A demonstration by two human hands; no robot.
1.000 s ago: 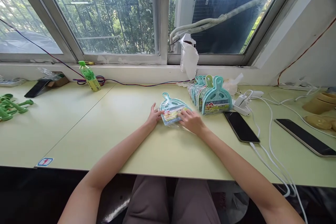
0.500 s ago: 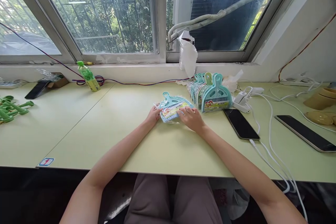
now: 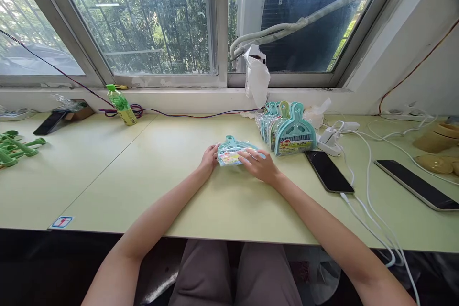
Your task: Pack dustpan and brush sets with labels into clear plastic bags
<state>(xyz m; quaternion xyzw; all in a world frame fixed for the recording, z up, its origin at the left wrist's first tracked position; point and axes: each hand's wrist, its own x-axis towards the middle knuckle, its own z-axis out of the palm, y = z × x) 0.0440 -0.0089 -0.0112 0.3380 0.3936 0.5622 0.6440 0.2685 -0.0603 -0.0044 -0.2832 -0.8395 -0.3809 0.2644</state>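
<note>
A teal mini dustpan set in a clear bag (image 3: 233,151) lies on the pale green table (image 3: 150,172), straight ahead of me. My left hand (image 3: 209,158) grips the packet's left edge with curled fingers. My right hand (image 3: 258,165) rests on its right side, fingers bent over the top of the bag. Just right of my hands, a row of several packed teal dustpan sets (image 3: 287,129) stands upright, leaning together.
A black phone (image 3: 329,172) on a white cable lies right of the row, with a charger (image 3: 330,142) behind it. A second phone (image 3: 416,185) lies far right. A green bottle (image 3: 121,104) stands by the windowsill. Green plastic parts (image 3: 16,147) lie at far left.
The packet has tipped from handle-up and facing me to lying flatter on the table. Both hands stayed on it and shifted slightly.
</note>
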